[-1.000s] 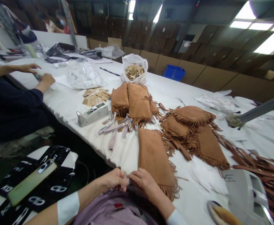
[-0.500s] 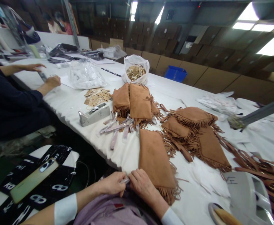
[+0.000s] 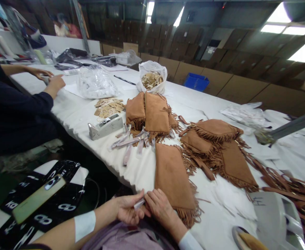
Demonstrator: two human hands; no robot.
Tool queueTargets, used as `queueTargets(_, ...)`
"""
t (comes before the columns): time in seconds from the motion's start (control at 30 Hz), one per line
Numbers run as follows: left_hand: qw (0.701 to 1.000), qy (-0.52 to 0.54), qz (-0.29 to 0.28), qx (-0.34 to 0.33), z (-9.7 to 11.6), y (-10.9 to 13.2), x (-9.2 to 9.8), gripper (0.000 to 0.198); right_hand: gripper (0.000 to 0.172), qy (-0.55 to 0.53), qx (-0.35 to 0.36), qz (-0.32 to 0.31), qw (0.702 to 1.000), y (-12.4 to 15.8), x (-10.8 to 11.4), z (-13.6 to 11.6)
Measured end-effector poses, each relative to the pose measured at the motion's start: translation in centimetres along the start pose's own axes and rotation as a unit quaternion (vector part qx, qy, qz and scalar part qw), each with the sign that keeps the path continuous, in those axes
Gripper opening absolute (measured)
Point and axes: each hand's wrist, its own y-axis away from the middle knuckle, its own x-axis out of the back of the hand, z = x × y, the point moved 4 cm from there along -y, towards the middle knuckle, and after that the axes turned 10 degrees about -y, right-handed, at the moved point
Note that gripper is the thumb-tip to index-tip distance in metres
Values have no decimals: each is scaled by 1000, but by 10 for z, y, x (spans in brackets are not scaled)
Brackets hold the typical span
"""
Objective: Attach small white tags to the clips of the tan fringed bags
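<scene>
Close to my body at the table edge, a small pale strip (image 3: 139,203), seemingly wrapped in clear film, sits between my two hands. My left hand (image 3: 128,209) is turned palm up with curled fingers around the strip's near side, its thumb along the top. Fingers bent, my right hand (image 3: 161,205) grips the other end; much of the strip is hidden there. Just beyond the right hand lies a tan suede fringed bag (image 3: 172,173). Several film-wrapped pinkish straps (image 3: 131,141) are in front of more fringed bags (image 3: 156,113).
A grey tape dispenser (image 3: 105,126) stands left of the straps, near a pile of tan tags (image 3: 109,107) and a plastic bag of tags (image 3: 152,78). More fringed bags (image 3: 217,146) and brown straps (image 3: 293,194) lie right. A co-worker's hands (image 3: 52,81) work at far left.
My left hand has rolled palm up and its thumb has lifted, showing more of the pale strip. My right hand stays almost in place. The co-worker's hands have drawn together.
</scene>
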Motion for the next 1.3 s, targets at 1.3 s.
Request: queueTargets(1.3,850,-322,326,-259,23,7,-20,41,67,-330,-168,57,927,0,16,22)
